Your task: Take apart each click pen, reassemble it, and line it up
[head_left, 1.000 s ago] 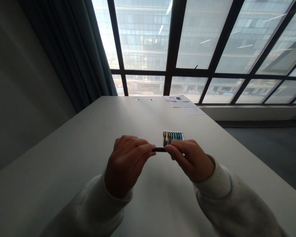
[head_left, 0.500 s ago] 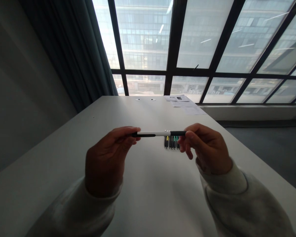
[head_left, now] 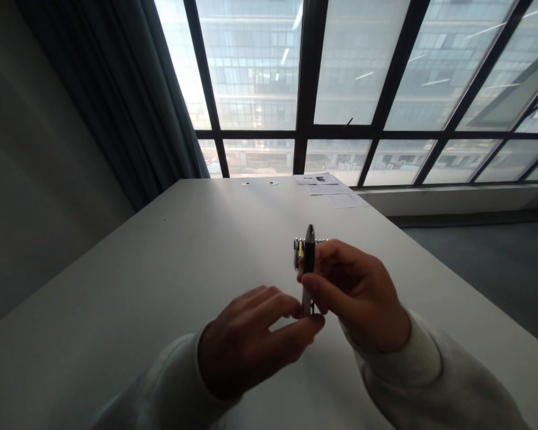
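Observation:
A black-and-white pen (head_left: 309,257) stands nearly upright over the table, its dark pointed tip uppermost. My right hand (head_left: 358,292) pinches it around the middle between thumb and fingers. Lower down, my left hand (head_left: 260,337) has its thumb and fingers closed at the pen's bottom end, which they partly hide. Behind the pen lies a row of several pens (head_left: 296,254) on the table, one showing yellow; my right hand covers most of the row.
The white table (head_left: 197,251) stretches away toward a dark-framed window (head_left: 260,134). Printed papers (head_left: 329,185) lie at its far right corner, near two round fittings (head_left: 273,183). A dark curtain (head_left: 161,119) hangs at the left.
The pen has turned from lying level between both hands to standing nearly upright. My left hand has moved right and down to its lower end; my right hand now grips its middle.

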`<act>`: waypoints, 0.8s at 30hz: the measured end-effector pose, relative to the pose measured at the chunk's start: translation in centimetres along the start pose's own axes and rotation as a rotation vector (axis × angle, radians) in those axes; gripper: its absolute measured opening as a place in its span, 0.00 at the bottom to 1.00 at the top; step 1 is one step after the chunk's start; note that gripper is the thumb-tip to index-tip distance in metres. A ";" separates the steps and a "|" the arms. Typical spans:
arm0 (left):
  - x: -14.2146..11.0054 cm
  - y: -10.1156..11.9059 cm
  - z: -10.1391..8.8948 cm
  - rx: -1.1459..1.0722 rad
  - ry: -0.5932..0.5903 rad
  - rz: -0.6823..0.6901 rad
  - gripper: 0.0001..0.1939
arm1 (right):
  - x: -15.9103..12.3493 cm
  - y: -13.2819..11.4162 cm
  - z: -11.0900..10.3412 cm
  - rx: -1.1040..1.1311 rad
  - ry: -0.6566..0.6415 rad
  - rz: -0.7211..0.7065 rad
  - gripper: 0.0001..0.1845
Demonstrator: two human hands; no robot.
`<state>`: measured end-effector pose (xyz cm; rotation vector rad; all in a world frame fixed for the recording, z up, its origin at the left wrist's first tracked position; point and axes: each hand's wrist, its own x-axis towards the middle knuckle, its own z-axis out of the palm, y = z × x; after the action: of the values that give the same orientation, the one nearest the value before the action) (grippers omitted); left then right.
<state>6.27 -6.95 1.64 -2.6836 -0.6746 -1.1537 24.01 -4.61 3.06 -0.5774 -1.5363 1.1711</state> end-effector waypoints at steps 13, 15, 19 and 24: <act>-0.3 -0.3 -0.5 -0.052 -0.083 0.086 0.10 | -0.5 -0.1 0.0 -0.073 -0.099 -0.010 0.07; -0.2 -0.3 -0.5 -0.061 -0.076 0.087 0.10 | -0.4 0.0 0.0 -0.060 -0.095 -0.019 0.09; -0.4 -0.7 -0.7 -0.233 0.021 0.070 0.17 | 0.2 0.5 -0.3 -0.054 0.101 -0.088 0.21; -1.2 -1.5 -0.4 -0.615 0.310 -0.353 0.16 | 0.8 2.9 -1.1 -0.347 0.150 -0.147 0.18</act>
<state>4.63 -6.14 1.02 -2.7929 -0.8752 -2.1184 24.10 -2.32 0.76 -0.7500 -1.6326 0.7372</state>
